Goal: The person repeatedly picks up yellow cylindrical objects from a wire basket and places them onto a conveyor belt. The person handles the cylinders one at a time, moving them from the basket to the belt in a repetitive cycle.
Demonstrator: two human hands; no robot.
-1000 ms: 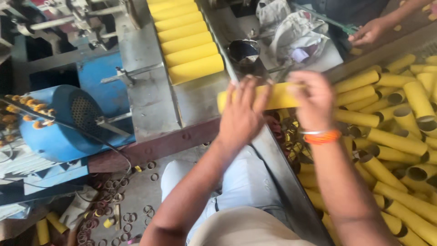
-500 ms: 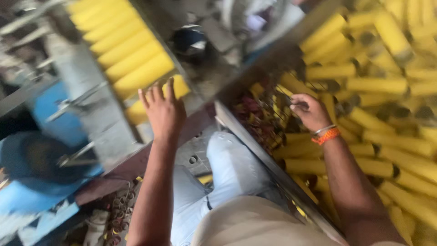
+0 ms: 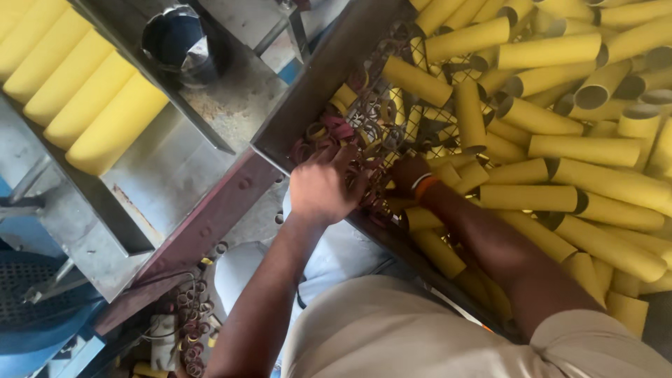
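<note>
**Both hands down among rings and yellow tubes at the bin's corner**

The left hand [image 3: 323, 187] lay at the centre of the frame, back up, fingers curled down into a tangle of small red and yellow rings [image 3: 364, 115] at the near corner of a dark metal bin [image 3: 318, 87]. Whether it gripped any ring could not be told, since the fingertips were buried. Just right of it the right hand [image 3: 407, 171], with an orange band [image 3: 425, 186] at the wrist, was sunk into the same heap; its fingers were hidden, so its grip could not be told either.

Loose yellow cardboard tubes [image 3: 588, 150] filled the bin across the right half of the frame, lying at all angles, some with open ends showing. At upper left a neat row of yellow tubes [image 3: 84, 98] lay side by side on a grey metal tray [image 3: 168, 168], the row cut off by the frame's edge. A dark round container [image 3: 175, 42] stood at top centre, its contents unclear. More rings [image 3: 192, 315] lay scattered at lower left beside a blue machine part [image 3: 28, 329], mostly out of frame.
</note>
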